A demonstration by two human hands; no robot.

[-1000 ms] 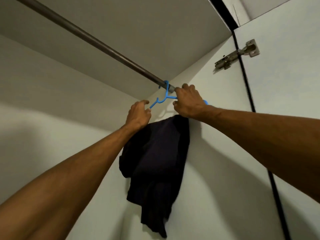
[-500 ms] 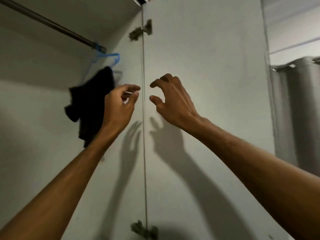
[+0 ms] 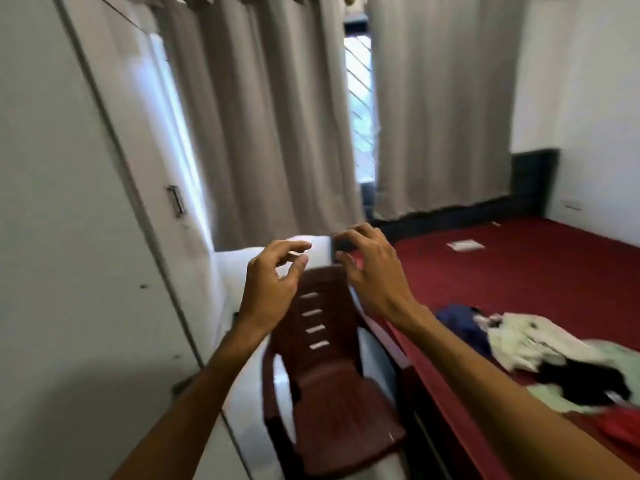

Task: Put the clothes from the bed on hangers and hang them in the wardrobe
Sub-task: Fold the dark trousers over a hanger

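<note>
Turned away from the wardrobe (image 3: 69, 202): half a second ago the person faced its inside, where a dark garment hung on a blue hanger from the rail. Now the view swings across the room towards the bed, and rail, hanger and garment are out of sight.

- Left hand (image 3: 273, 282): centre of the frame, raised, fingers loosely curled, holding nothing.
- Right hand (image 3: 374, 275): just beside it, likewise slack and empty.
- Clothes (image 3: 540, 355): a heap at the right edge of the frame, lying on the bed (image 3: 519, 271) with its dark red cover. White, pale green, black, blue and red pieces are bundled together; the blur hides how many.
- Wardrobe: only its white door shows, left of the frame, with a small metal handle (image 3: 176, 200).
- Chair (image 3: 325, 375): brown plastic, lower centre, between wardrobe and bed, beneath the hands.
- Curtains (image 3: 277, 116): grey, upper centre, parted over a window (image 3: 360, 98).
- Paper (image 3: 464, 244): a small slip on the bed, well apart from the heap.
- Hangers: none visible.

Step in hand, as I judge it: fetching the next garment. One piece is hung and the heap remains, so most of the task is left. Doing it well means stepping round the chair and lifting a single piece off the top rather than dragging the tangle. It should then be shaken out and a hanger found before the return.
</note>
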